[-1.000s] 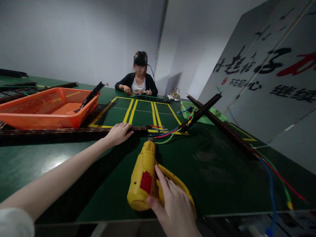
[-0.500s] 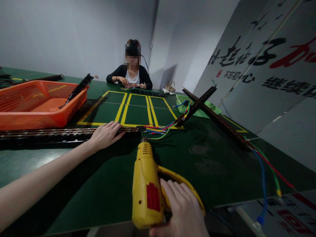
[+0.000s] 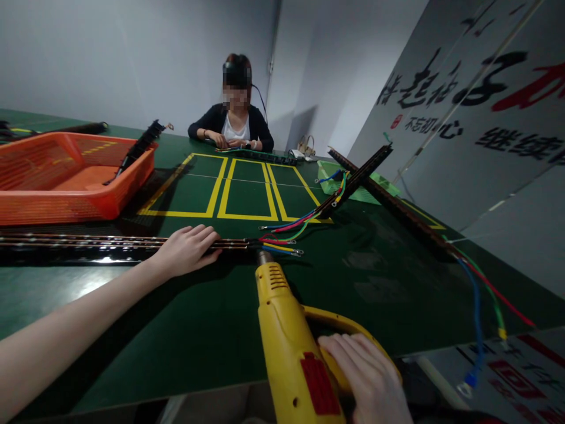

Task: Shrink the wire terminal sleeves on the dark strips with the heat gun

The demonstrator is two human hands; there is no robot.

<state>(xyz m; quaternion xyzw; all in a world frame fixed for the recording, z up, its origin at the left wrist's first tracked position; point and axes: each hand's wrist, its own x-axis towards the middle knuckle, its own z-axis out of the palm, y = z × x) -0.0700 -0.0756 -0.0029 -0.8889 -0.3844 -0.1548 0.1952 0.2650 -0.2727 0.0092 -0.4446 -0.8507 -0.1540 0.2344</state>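
Note:
My right hand is closed round the handle of a yellow heat gun with a red label. Its metal nozzle points up at the end of a long black bar with copper-coloured strips, close to where the wires leave it. Over this bar, near that end, lies my left hand, fingers curled across the far side and gripping it. From the bar's end stick out short yellow and blue wires with metal ring lugs. Whether the nozzle touches them I cannot tell.
On the left stands an orange basket with a black bar leaning out. Across the green table a person works on another strip. To the right, dark bars with coloured wires cross over a light green basket.
The heat gun has swung so its body leans lower right, its nozzle by the bar's wire end. The bar's wires now lie apart from the neighbouring bar's wires. My left hand keeps its grip.

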